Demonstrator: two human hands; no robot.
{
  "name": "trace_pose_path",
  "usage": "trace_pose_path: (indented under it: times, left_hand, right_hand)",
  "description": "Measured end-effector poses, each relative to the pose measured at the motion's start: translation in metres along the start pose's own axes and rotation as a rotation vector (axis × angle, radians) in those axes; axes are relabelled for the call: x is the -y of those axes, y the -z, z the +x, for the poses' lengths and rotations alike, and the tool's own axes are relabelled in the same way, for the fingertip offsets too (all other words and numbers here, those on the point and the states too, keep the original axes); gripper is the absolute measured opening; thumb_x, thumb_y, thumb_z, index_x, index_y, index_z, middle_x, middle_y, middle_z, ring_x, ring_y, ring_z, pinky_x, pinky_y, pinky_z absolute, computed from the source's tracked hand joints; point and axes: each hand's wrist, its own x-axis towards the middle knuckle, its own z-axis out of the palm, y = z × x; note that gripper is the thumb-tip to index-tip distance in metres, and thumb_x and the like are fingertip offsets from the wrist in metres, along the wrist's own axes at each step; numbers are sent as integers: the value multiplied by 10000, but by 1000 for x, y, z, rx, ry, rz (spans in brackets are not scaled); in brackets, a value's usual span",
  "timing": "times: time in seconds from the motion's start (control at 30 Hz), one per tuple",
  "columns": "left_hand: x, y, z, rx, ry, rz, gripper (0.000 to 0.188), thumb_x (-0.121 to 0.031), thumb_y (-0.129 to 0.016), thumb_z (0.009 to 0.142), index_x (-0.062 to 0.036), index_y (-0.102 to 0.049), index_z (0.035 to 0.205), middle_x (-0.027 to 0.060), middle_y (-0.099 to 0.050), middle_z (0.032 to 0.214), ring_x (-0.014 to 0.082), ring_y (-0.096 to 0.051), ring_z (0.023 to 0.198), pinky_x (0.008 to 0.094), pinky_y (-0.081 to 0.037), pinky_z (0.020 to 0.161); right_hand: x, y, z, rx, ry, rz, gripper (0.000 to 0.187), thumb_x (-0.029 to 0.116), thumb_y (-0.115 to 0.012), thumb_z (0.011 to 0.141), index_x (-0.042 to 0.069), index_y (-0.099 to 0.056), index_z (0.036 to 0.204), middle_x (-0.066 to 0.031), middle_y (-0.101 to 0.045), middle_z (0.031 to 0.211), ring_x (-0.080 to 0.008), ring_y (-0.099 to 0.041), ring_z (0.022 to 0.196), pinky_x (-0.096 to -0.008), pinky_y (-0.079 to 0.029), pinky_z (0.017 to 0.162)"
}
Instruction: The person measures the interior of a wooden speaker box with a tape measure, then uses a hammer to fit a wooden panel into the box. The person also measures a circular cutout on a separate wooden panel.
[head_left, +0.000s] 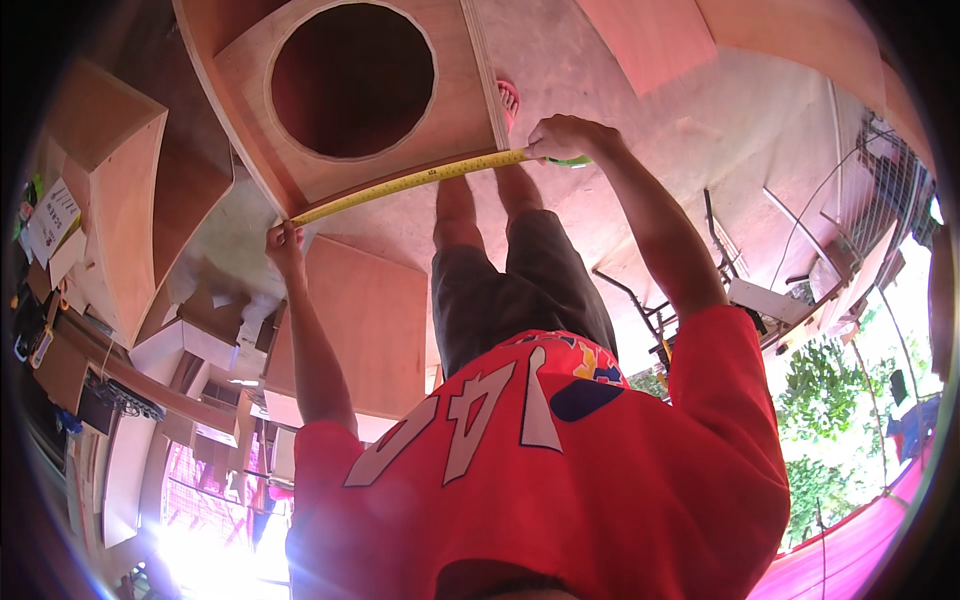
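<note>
A yellow tape measure blade (410, 180) stretches along the near edge of a plywood box (455, 100) that has a large round hole in its panel. My left hand (285, 245) pinches the blade's end against the box's left corner. Close to the right corner, my right hand (572, 138) is closed around the other end, where part of a green case (572, 161) shows under the fingers. The blade bows slightly between my hands. What lies inside the hole is dark and cannot be made out.
A flat wooden panel (350, 320) lies to the left of my legs. More plywood boxes (125, 200) stand at the far left. Metal-legged frames (715, 240) and a wire mesh (905, 165) are on the right. Another board (650, 40) is at the upper right.
</note>
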Motion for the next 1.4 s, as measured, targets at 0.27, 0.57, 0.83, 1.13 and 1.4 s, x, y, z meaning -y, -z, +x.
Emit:
trace_pose_path:
  times: [0.27,0.57,0.83,1.13,1.4]
  left_hand:
    - [0,-2,2,-39,11,-27,214,-187,-640,999,-26,-612,1137,72,-683,975,164,-698,864,303,-593,750]
    - [-12,-5,1,-77,86,12,230,-208,-626,1006,-11,-597,1122,81,-679,993,174,-701,851,307,-593,751]
    - [-10,-4,5,-91,131,-12,209,-203,-624,1004,-21,-565,1089,79,-665,947,173,-699,807,309,-596,704]
    - [-24,-7,-10,-180,254,-100,263,-248,-629,1002,-60,-548,1169,98,-655,1078,198,-688,915,355,-582,790]
    - [-58,-36,-112,80,142,-724,193,-99,-596,989,-26,-611,1168,5,-622,940,100,-566,753,247,-479,670]
  right_hand:
    - [-11,-13,13,3,34,-1,364,463,-599,857,147,-758,940,-152,-715,1020,-319,-690,956,-468,-527,845]
    - [-8,-13,5,-44,10,69,356,436,-608,861,150,-760,1008,-113,-721,1054,-281,-697,922,-434,-543,805]
    - [4,-1,-15,-25,-97,56,390,438,-620,897,147,-746,1125,-71,-726,1077,-247,-701,945,-420,-552,800]
    - [-2,-18,-25,-85,139,28,403,421,-611,914,100,-730,1127,-164,-725,1002,-310,-705,917,-421,-551,801]
    - [16,-63,-66,-149,242,162,503,511,-603,955,16,-688,981,-226,-697,880,-380,-687,868,-464,-514,767]
